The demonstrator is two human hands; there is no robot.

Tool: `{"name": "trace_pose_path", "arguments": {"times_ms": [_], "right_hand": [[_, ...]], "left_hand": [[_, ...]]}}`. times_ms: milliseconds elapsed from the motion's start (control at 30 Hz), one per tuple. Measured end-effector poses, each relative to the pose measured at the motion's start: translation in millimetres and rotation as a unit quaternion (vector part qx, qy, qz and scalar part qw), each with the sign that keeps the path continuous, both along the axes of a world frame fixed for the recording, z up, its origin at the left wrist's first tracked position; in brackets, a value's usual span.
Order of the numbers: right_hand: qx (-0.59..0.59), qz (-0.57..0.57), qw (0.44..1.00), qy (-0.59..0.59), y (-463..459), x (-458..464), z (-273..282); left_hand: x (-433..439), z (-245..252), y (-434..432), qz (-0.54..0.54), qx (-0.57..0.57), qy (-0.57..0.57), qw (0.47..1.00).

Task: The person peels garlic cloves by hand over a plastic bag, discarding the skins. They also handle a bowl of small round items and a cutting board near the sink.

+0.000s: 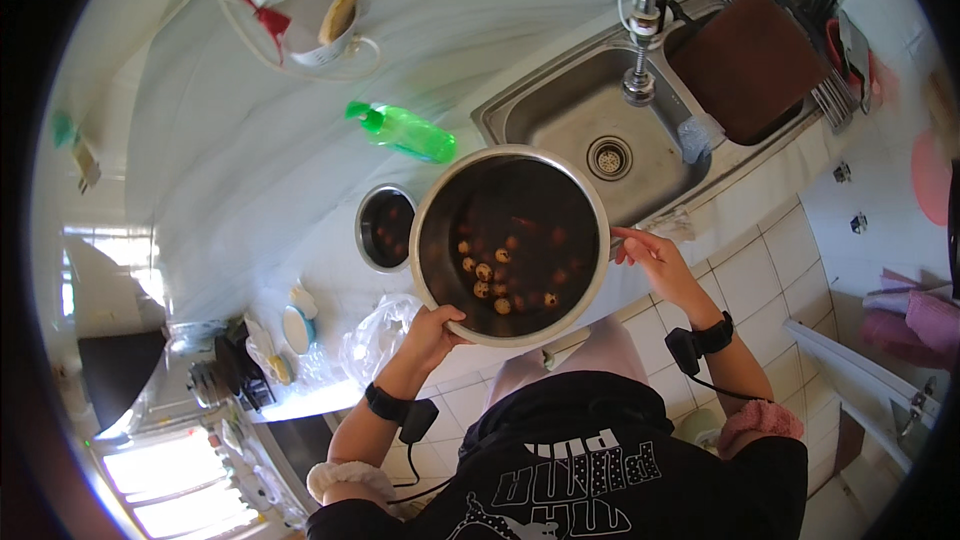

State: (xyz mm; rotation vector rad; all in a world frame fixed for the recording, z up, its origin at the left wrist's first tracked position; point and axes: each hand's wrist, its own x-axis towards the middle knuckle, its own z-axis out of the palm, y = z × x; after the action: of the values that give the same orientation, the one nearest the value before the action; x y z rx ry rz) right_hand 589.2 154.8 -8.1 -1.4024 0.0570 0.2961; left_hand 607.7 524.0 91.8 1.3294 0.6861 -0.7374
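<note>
A large round stainless steel basin [517,187] holds dark liquid with several speckled quail eggs [484,272] and reddish bits in it. My left hand [431,337] grips its rim at the lower left, thumb over the edge. At the right side of the rim, my right hand [649,255] touches the basin with its fingers; whether they close on the rim is hard to see. Just left of the basin stands a smaller steel bowl [360,229] with dark liquid and round reddish-brown things.
A steel sink [559,116] with a faucet [639,79] lies behind the basin at the right, a brown board [750,64] over its second bowl. A green pump bottle [412,135] lies beyond the basin. A clear plastic bag [382,334] sits at the left.
</note>
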Motion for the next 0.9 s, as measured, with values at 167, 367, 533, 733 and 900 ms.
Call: {"name": "trace_pose_path", "arguments": {"times_ms": [167,367,533,733,900], "right_hand": [[0.030,-0.011,0.998,0.049,-10,3,-4],[-0.012,0.020,0.998,0.056,-14,8,-14],[-0.022,0.038,0.998,0.046,-14,9,-23],[-0.018,0.053,0.997,0.044,-15,12,-26],[-0.019,0.066,0.996,0.059,-17,14,-23]], "left_hand": [[31,-2,-21,-0.031,0.040,0.002,0.999],[51,-2,-35,-0.032,0.058,0.016,0.998],[58,2,-40,-0.047,0.056,0.003,0.997],[64,4,-45,-0.031,0.080,0.017,0.996],[66,6,-48,-0.034,0.101,0.023,0.994]]}}
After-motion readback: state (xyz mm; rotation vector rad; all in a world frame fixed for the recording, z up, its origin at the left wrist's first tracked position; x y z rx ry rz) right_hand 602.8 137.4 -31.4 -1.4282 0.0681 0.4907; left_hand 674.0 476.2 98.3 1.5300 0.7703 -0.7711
